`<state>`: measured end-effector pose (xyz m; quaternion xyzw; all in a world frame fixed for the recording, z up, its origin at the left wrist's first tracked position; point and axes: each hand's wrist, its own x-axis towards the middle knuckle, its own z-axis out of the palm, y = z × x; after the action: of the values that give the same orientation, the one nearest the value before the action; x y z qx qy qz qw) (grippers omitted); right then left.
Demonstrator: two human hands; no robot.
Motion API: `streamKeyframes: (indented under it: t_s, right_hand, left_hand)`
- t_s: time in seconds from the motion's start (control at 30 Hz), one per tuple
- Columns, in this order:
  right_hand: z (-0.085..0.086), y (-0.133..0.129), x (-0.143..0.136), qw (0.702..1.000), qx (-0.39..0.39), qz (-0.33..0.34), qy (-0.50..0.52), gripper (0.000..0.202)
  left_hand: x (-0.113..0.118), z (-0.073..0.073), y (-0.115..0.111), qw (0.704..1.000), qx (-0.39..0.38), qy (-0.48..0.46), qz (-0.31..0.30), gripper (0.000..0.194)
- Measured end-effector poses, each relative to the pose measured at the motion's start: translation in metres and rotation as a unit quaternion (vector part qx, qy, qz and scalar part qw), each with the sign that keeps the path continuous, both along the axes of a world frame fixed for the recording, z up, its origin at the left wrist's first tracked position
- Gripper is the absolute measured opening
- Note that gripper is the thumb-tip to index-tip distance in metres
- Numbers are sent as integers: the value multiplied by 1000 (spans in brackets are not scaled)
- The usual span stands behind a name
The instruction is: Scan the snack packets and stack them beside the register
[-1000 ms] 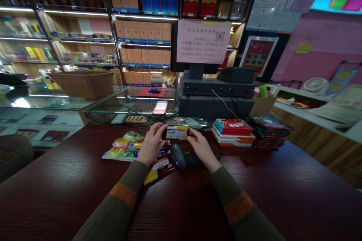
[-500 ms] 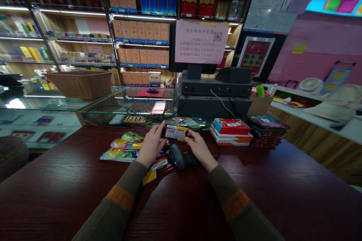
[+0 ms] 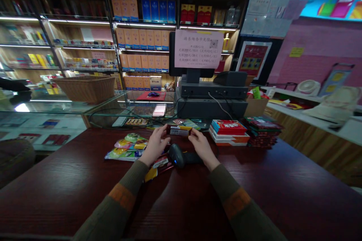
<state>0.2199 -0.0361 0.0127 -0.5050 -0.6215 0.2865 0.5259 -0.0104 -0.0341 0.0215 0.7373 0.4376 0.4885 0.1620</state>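
Between my two hands is a small brown and yellow snack packet with a pale label strip. My left hand grips its left end, and my right hand pinches the right end. Below it on the table lies a dark barcode scanner with a small blue light, its handle pointing right toward my right wrist. A red and yellow snack packet rests beside the scanner, partly hidden by my left sleeve. Several colourful snack bags lie left of my left hand.
Stacked red and white boxes stand to the right, next to a pile of dark red packets. Behind are a register with a monitor, a glass counter with cables and a wicker basket. The dark wooden table spreads in front.
The packet has tilted, so its label face looks narrower and its yellow edge shows on top. Both hands still hold it. The camera view has shifted slightly upward.
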Motion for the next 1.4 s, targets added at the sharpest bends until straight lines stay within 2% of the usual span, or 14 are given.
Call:
streamKeyframes:
  t_s: [0.13,0.33,0.5,0.67,1.0,1.17,1.4]
  right_hand:
    - [6,-6,4,998,-22,3,52,50]
    - [7,-11,15,997,-25,-3,78,52]
    - [9,-11,30,995,18,-12,93,55]
    - [16,-15,52,994,59,-33,83,49]
    - [30,-16,112,990,97,-72,67,52]
    - [27,-13,145,990,98,-102,30,51]
    - [15,-8,183,986,88,-136,-21,51]
  left_hand:
    - [5,5,-4,999,-14,-20,-20,60]
    - [18,25,-14,999,25,23,-12,58]
    - [34,41,-21,998,13,59,-11,56]
    - [55,48,-21,997,1,72,-35,59]
    - [104,50,-7,990,11,87,-107,62]
    - [134,46,3,987,-3,96,-132,61]
    - [174,31,18,983,-24,72,-169,61]
